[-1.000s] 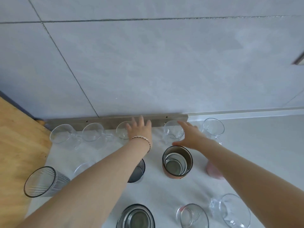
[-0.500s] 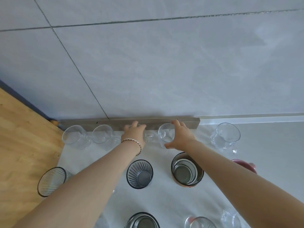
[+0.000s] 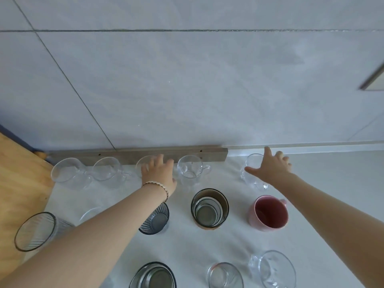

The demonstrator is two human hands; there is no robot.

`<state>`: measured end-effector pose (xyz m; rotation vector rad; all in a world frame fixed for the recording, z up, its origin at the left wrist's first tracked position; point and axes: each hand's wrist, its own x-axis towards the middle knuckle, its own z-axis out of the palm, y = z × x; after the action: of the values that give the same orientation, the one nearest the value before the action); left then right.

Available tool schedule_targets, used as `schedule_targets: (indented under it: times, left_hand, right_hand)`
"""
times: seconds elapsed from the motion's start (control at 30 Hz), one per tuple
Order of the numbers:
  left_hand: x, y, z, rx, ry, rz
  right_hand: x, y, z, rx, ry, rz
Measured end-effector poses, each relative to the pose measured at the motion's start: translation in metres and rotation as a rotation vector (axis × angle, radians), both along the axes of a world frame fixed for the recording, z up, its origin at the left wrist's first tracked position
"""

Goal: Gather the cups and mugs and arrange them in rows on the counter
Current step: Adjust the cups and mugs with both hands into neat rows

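Right hand [image 3: 270, 169] spread wide over the clear glass mug [image 3: 252, 171] standing right of the grey strip [image 3: 137, 153] along the wall foot, thumb at its near side, fingers past its far rim; not yet closed on it. Left hand [image 3: 159, 173] laid open, fingers slightly apart, on the third clear mug [image 3: 145, 165] in front of the strip; whether gripping cannot be told.

Best done, judging from this: close the right hand around the mug's body rather than the thin rim, slide or lift it left along the strip's line, and set it just beside the fourth clear mug [image 3: 190, 169] with matching spacing and handle turned the same way. Glass on a smooth white surface [image 3: 322, 183] should slip easily, so move slowly to avoid knocking its neighbour.

Counted: five clear mugs in the line nearest the strip, including the stray one. Nearer than the strip: one ribbed glass at the wooden edge [image 3: 35, 231], one dark ribbed glass [image 3: 154, 219] partly under the left forearm, one tan-sleeved tumbler [image 3: 209, 207], one pink mug [image 3: 269, 214]. Nearest row: one dark tumbler [image 3: 152, 276], one small clear glass [image 3: 225, 275], one clear mug [image 3: 274, 269]. A faint clear rim under the left arm, unsure.
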<state>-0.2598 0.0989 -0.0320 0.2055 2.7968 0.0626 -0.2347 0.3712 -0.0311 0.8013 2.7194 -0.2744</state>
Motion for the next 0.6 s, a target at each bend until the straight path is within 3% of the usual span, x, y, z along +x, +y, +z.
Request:
schedule_targets:
  times: [0.1, 0.4, 0.6]
  left_hand:
    - [0.01, 0.002, 0.002, -0.001, 0.017, -0.049]
    - [0.033, -0.012, 0.018, -0.049, -0.033, -0.044]
    - [0.045, -0.029, 0.022, -0.039, -0.056, 0.031]
  right_hand:
    - [0.003, 0.001, -0.006, -0.206, 0.006, -0.086]
    - [-0.012, -0.04, -0.01, -0.351, 0.022, 0.318]
    - [-0.019, -0.048, -0.014, -0.317, 0.042, 0.391]
